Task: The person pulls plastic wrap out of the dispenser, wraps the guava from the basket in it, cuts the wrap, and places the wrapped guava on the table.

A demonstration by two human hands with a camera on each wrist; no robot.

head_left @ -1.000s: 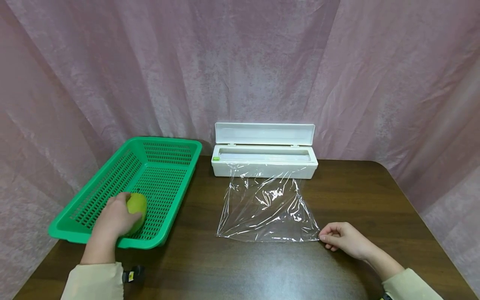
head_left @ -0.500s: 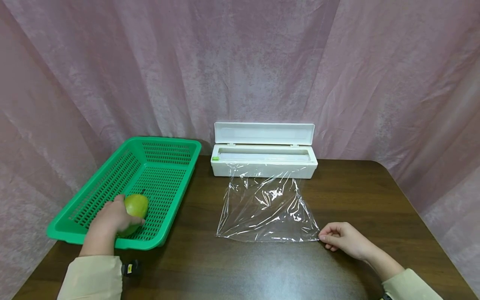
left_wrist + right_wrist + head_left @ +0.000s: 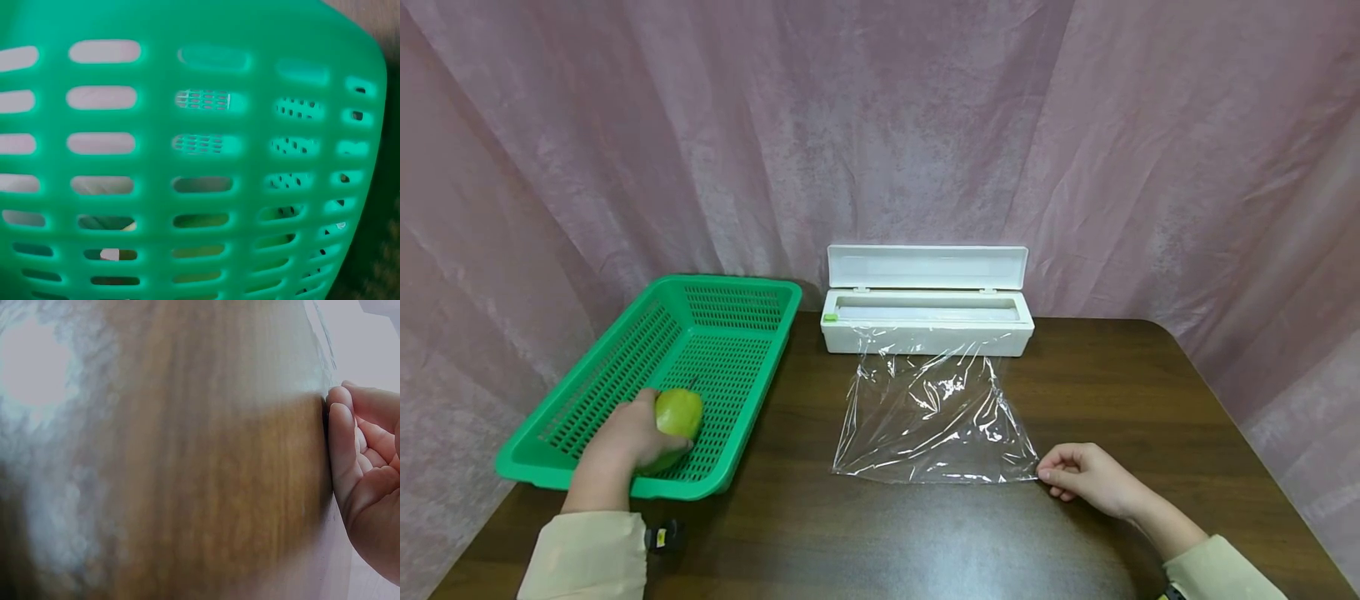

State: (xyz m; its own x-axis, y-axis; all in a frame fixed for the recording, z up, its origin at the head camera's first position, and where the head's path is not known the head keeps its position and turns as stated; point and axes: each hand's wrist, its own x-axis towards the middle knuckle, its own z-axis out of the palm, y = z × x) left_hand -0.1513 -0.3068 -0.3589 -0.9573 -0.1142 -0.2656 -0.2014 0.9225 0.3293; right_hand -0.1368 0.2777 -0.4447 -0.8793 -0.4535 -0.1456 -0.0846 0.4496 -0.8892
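Note:
In the head view my left hand point(image 3: 625, 433) reaches into the green basket point(image 3: 786, 333) and grips a yellow-green pear point(image 3: 677, 412). Its dark stem points up and away, and the hand hides its near side. Through the slots of the basket wall point(image 3: 156, 200), the left wrist view gives glimpses of yellow-green. On the right, my right hand point(image 3: 1086, 479) pinches the near right corner of a clear sheet of plastic wrap point(image 3: 928, 425) between thumb and forefinger. The sheet runs from the front of a white wrap dispenser point(image 3: 925, 340), whose lid point(image 3: 928, 267) is raised.
A brown wooden table point(image 3: 880, 542) carries everything. Pink curtains point(image 3: 925, 125) hang close behind it. Beside the left sleeve sits a small black wrist device point(image 3: 662, 536). A green slider point(image 3: 831, 317) is at the dispenser's left end.
The pear has shifted and tilted slightly in my left hand, moving a little right within the basket. The right hand and the wrap have kept their place.

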